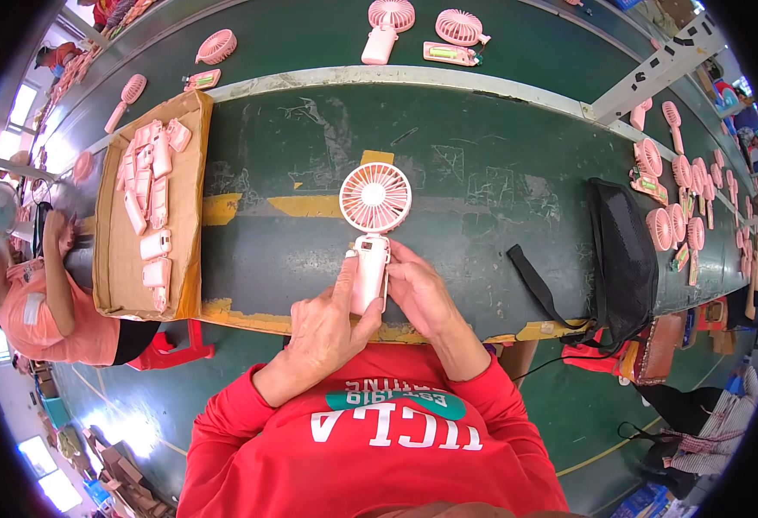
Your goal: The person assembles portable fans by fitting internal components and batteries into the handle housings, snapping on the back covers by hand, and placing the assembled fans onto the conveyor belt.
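Observation:
In front of me a pink handheld fan (375,198) has its round grille pointing away from me and its handle toward my body. My left hand (323,324) grips the lower left of the handle, with the index finger laid along its upper part near a small dark window and the thumb at the lower end. On the handle's other side, my right hand (422,293) pinches its right edge with bent fingers. Part of the handle is covered by my fingers.
On my left stands a cardboard tray (190,207) of pink handle covers. A black mesh bag (625,259) with a strap lies at the right. Beyond a metal rail (327,79), a belt (292,39) carries pink fans and opened parts. A co-worker (42,302) sits at the far left.

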Tool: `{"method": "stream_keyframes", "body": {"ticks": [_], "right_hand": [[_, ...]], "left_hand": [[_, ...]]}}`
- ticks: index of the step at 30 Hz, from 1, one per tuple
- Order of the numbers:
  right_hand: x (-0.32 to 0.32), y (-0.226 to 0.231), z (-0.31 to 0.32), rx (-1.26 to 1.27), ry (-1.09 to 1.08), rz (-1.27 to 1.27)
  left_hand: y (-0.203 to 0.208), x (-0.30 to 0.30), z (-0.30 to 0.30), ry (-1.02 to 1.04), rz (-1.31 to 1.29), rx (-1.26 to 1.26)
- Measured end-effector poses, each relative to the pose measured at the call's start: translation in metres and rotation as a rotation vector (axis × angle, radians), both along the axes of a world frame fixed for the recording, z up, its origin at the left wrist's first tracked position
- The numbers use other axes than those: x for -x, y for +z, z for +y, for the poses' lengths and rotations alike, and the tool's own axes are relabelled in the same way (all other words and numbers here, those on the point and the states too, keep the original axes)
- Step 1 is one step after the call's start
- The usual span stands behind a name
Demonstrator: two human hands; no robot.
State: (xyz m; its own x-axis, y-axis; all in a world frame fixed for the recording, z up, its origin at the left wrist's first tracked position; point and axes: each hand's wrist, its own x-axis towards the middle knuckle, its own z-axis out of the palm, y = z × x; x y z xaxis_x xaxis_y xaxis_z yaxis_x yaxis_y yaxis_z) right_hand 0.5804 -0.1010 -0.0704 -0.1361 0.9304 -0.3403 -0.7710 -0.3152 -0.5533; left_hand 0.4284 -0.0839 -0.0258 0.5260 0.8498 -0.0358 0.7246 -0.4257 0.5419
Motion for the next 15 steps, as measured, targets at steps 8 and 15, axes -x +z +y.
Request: {"method": "stream_keyframes", "body": {"ticks": [8, 15], "right_hand": [[0.0017, 0.0027, -0.0024, -0.028, 0.028, -0.062], [0.0011, 0.0012, -0.004, -0.088, 0.091, -0.172]], "left_hand": [[-0.0019, -0.0039, -0.0017, -0.011, 0.074, -0.103], [-0.0006, -0.0026, -0.0011, -0.053, 0.084, -0.134]]}}
